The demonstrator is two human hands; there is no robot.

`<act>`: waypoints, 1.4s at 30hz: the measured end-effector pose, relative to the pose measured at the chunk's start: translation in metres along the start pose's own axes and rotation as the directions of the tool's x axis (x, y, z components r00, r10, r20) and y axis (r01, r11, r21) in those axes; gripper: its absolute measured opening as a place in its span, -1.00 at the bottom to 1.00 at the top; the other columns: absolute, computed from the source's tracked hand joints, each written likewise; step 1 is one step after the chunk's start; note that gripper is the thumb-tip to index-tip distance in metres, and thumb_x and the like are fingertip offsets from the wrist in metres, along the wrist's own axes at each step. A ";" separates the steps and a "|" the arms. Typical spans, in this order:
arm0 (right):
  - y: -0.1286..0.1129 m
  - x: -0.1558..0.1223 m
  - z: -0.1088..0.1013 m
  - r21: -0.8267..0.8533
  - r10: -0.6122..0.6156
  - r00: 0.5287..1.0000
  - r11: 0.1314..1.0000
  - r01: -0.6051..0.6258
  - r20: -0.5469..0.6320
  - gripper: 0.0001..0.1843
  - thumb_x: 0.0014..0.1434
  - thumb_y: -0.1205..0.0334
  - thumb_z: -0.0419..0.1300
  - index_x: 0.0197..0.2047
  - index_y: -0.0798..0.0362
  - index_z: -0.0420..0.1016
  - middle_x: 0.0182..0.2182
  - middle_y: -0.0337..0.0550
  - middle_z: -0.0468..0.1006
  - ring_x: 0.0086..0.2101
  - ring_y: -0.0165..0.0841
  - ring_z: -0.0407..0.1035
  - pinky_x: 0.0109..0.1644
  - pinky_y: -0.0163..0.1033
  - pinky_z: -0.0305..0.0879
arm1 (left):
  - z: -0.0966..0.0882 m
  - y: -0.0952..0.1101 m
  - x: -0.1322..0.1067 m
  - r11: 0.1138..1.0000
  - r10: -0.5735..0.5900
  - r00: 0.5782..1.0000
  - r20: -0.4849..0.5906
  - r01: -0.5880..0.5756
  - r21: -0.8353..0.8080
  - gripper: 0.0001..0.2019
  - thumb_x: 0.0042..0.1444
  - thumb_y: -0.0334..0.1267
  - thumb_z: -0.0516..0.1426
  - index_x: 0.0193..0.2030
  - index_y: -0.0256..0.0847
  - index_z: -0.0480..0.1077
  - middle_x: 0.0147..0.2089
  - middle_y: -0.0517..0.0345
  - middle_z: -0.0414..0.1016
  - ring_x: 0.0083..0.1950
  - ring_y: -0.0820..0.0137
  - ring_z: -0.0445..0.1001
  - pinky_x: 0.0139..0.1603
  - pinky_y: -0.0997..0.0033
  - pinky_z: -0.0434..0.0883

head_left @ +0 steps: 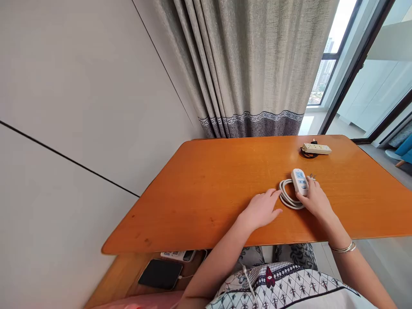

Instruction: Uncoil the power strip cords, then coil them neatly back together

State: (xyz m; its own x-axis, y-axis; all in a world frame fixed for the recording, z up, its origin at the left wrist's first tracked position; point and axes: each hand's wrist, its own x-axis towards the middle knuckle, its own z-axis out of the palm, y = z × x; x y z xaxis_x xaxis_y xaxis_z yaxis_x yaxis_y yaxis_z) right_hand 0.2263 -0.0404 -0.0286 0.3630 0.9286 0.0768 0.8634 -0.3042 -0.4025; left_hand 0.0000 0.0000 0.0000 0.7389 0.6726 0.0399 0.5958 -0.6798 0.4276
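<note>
Power strip (300,182) is white, rounded, with pale-blue socket panels (300,175).

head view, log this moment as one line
left hand: open, at coiled cable | right hand: holding white power strip | farther back: cream power strip, black cable | surface: wooden table

Tabletop (193,184) open from frame centre to lower left; right of centre, coiled cable (291,205) and white socket block (300,180) obstruct (right hand (317,199) on block), cream power strip (317,149) above them
</note>
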 end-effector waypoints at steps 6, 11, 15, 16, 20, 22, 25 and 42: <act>-0.008 -0.010 0.000 0.059 -0.025 0.999 0.998 0.024 0.025 -0.23 0.21 0.03 0.08 0.40 0.22 0.06 0.25 0.27 0.29 0.20 0.01 0.31 0.24 0.02 0.28 | 0.025 0.000 -0.030 0.971 -0.057 0.976 -0.211 0.005 -0.240 -0.61 0.27 -0.25 0.08 0.24 -0.08 0.31 0.33 -0.01 0.35 0.06 0.26 0.54 0.19 0.17 0.45; -0.006 -0.016 0.000 0.183 -0.044 0.998 0.982 0.034 0.046 -0.24 0.23 0.01 0.05 0.41 0.16 0.05 0.24 0.24 0.30 0.20 0.04 0.31 0.25 0.10 0.26 | 0.020 -0.042 -0.041 0.956 -0.095 0.959 -0.268 0.012 -0.294 -0.66 0.23 -0.28 0.08 0.14 -0.13 0.38 0.25 -0.05 0.41 -0.05 0.33 0.56 0.09 0.20 0.50; -0.012 -0.022 0.010 0.360 -0.098 0.994 0.930 0.071 0.056 -0.23 0.19 -0.02 0.09 0.39 0.11 0.08 0.27 0.22 0.27 0.22 0.02 0.28 0.30 0.15 0.19 | 0.006 -0.061 -0.033 0.939 -0.136 0.969 -0.207 0.060 -0.339 -0.67 0.22 -0.20 0.10 0.12 -0.15 0.39 0.17 -0.04 0.46 -0.10 0.32 0.56 0.02 0.22 0.51; -0.015 -0.023 0.014 0.421 -0.121 0.991 0.903 0.088 0.053 -0.23 0.17 -0.02 0.12 0.38 0.09 0.08 0.27 0.20 0.27 0.22 0.00 0.27 0.31 0.14 0.18 | 0.006 -0.062 -0.029 0.922 -0.149 0.973 -0.179 0.071 -0.380 -0.65 0.24 -0.16 0.10 0.13 -0.15 0.39 0.14 -0.04 0.48 -0.10 0.31 0.56 0.02 0.21 0.51; -0.023 -0.028 0.033 0.638 -0.193 0.981 0.758 0.136 0.021 -0.25 0.13 0.02 0.19 0.34 0.01 0.13 0.26 0.12 0.29 0.20 -0.11 0.28 0.31 0.09 0.19 | 0.020 -0.059 -0.015 0.805 -0.212 0.969 -0.125 0.100 -0.584 -0.57 0.23 -0.06 0.14 0.20 -0.14 0.34 0.18 -0.07 0.49 0.16 0.19 0.49 0.24 0.11 0.40; -0.025 -0.029 0.040 0.729 -0.190 0.982 0.675 0.112 0.025 -0.30 0.14 0.02 0.19 0.31 -0.02 0.16 0.23 0.08 0.31 0.16 -0.14 0.29 0.27 0.07 0.23 | 0.029 -0.061 -0.010 0.742 -0.252 0.961 -0.114 0.116 -0.661 -0.52 0.15 -0.13 0.22 0.20 -0.16 0.33 0.22 -0.11 0.47 0.26 0.16 0.42 0.32 0.08 0.32; -0.023 -0.031 0.044 0.864 -0.148 0.988 0.503 0.034 0.047 -0.34 0.14 0.00 0.19 0.28 -0.08 0.17 0.14 0.00 0.36 0.02 -0.20 0.37 0.12 0.00 0.36 | 0.033 -0.069 -0.007 0.670 -0.308 0.949 -0.059 0.172 -0.722 -0.45 0.00 -0.33 0.28 0.18 -0.19 0.34 0.17 -0.11 0.49 0.15 0.20 0.49 0.19 0.15 0.42; 0.038 -0.013 -0.001 0.900 0.325 0.897 0.409 0.152 -0.299 -0.27 0.00 0.01 0.34 0.21 -0.07 0.27 0.11 -0.08 0.35 -0.12 -0.33 0.35 0.03 -0.09 0.39 | -0.051 -0.125 -0.036 0.226 -0.754 0.650 -0.100 0.114 -0.967 -0.68 -0.26 -0.38 0.17 -0.25 -0.20 0.37 -0.27 0.14 0.60 -0.53 0.49 0.44 -0.55 0.54 0.32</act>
State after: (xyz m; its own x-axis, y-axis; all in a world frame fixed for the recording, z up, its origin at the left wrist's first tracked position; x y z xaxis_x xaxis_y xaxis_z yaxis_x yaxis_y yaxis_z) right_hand 0.2547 -0.0640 -0.0442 0.7110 0.6707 0.2112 0.0931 0.2079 -0.9737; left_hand -0.1165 0.0757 -0.0087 -0.0002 0.9785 -0.2064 -0.0855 0.2056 0.9749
